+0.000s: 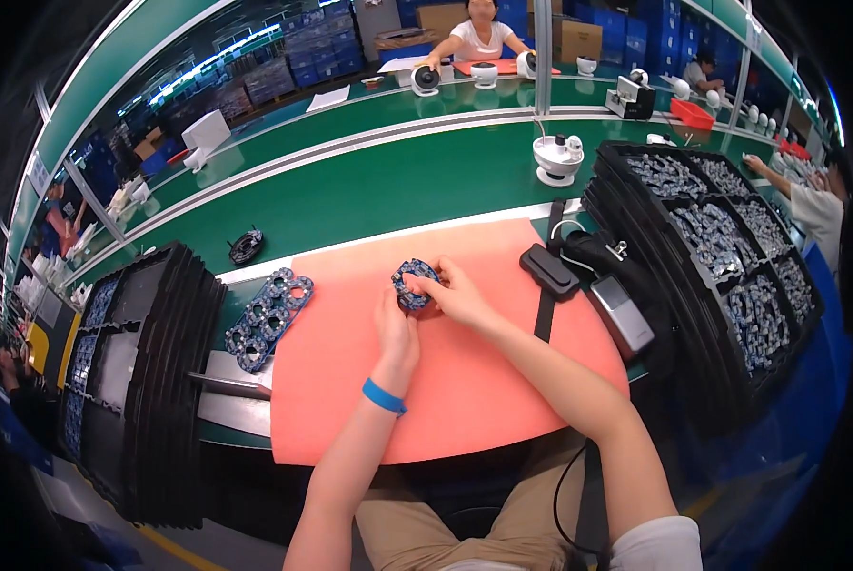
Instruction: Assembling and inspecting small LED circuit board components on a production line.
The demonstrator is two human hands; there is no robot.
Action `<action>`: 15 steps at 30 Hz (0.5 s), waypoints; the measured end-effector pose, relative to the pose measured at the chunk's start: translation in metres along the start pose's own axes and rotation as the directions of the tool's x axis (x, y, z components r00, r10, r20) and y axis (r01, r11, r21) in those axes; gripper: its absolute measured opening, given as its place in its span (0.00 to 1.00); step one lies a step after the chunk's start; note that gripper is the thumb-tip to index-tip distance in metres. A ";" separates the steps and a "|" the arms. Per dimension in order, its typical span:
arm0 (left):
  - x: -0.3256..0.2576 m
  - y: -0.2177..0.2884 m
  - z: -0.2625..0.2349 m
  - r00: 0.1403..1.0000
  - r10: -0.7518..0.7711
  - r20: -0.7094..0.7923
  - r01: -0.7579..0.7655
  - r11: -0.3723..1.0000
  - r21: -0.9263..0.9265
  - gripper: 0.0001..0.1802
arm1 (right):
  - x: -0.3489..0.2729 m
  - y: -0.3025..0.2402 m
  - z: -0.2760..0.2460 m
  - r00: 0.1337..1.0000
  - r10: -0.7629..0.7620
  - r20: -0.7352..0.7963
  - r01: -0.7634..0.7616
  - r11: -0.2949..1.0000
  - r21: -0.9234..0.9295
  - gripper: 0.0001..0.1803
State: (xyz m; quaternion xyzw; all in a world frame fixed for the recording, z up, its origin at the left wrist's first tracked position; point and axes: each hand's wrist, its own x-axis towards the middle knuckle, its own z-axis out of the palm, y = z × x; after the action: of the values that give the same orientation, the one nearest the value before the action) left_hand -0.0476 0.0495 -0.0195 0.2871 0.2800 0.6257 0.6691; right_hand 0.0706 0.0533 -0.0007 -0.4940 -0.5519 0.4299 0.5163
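Over the pink mat (pixel 503 400), a small blue ring-shaped circuit board (pixel 408 269) is held up between both hands. My left hand (pixel 395 324) grips its lower left side. From the right, my right hand (pixel 459 297) closes on the board, the thumb lying across its face. Fingers cover part of the board. Left of the hands, a joined panel of several blue ring boards (pixel 272 317) lies over the mat's left edge. A dark coiled ring-shaped part (pixel 247 246) rests on the green bench beyond it.
Stacked black trays stand at left (pixel 165 352) and right (pixel 636 228), the right ones full of small parts. A power bank (pixel 622 312) and a black strapped device (pixel 550 271) lie on the mat's right. A white camera-like unit (pixel 558 160) stands beyond; a co-worker (pixel 484 40) sits opposite.
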 end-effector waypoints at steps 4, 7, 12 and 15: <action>-0.005 0.007 0.008 0.997 -0.052 0.051 0.049 0.997 0.058 0.14 | 0.013 0.016 0.001 0.996 -0.060 -0.062 0.067 0.990 0.120 0.21; -0.016 0.014 0.023 0.990 -0.114 0.084 0.106 0.989 0.101 0.12 | 0.007 0.007 -0.008 0.994 0.090 0.055 -0.100 0.974 0.201 0.27; -0.010 0.016 0.017 0.986 -0.109 0.130 0.094 0.989 0.114 0.11 | 0.002 -0.013 -0.008 0.988 0.112 0.103 -0.139 0.940 0.311 0.27; -0.012 0.020 0.020 0.976 -0.117 0.183 0.095 0.987 0.126 0.10 | 0.003 -0.014 -0.011 0.982 0.152 0.114 -0.183 0.918 0.353 0.27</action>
State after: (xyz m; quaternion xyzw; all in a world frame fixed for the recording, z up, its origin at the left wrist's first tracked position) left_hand -0.0472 0.0375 0.0087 0.3688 0.2660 0.5415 0.7071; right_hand 0.0801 0.0537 0.0149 -0.4172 -0.4404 0.5872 0.5359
